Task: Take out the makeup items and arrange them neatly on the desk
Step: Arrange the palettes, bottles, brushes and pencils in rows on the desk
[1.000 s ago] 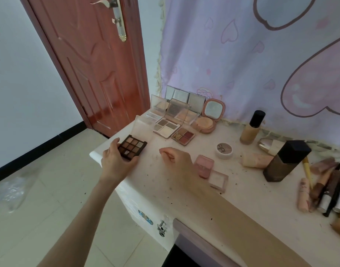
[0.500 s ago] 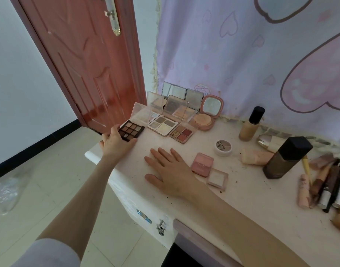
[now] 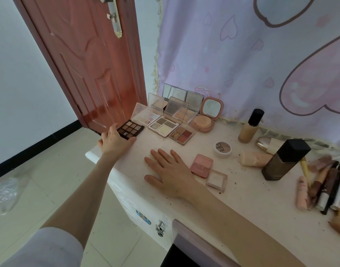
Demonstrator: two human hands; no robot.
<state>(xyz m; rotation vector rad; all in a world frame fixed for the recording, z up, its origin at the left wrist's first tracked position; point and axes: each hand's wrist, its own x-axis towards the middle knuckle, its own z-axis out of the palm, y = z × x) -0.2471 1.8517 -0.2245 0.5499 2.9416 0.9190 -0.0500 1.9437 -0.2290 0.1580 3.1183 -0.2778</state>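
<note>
Head view. Left hand [image 3: 115, 140] at the table's [image 3: 248, 191] far-left corner, fingers curled round the near edge of the dark nine-pan palette [image 3: 131, 129], gripping it. Palette flat on the table, open, long axis running from near-left to far-right, its far end just beside the clear-lidded palette [image 3: 163, 126] in the back row. Right hand [image 3: 170, 171] flat on the table, fingers straight and spread, holding nothing; pink blush compact [image 3: 201, 165] just beside it to the right, clear square compact [image 3: 216, 180] touching that compact's near corner.

Relation governing the next move: dark palette directly ahead of the left hand, well apart from the right hand, hence left hand the nearer and already engaged. Back row of open palettes to the palette's right; likely requirement, a small slide or turn to square its long axis with that row. Risk, judged: palette close to the table's left edge, so an outward push could tip it off.
</note>
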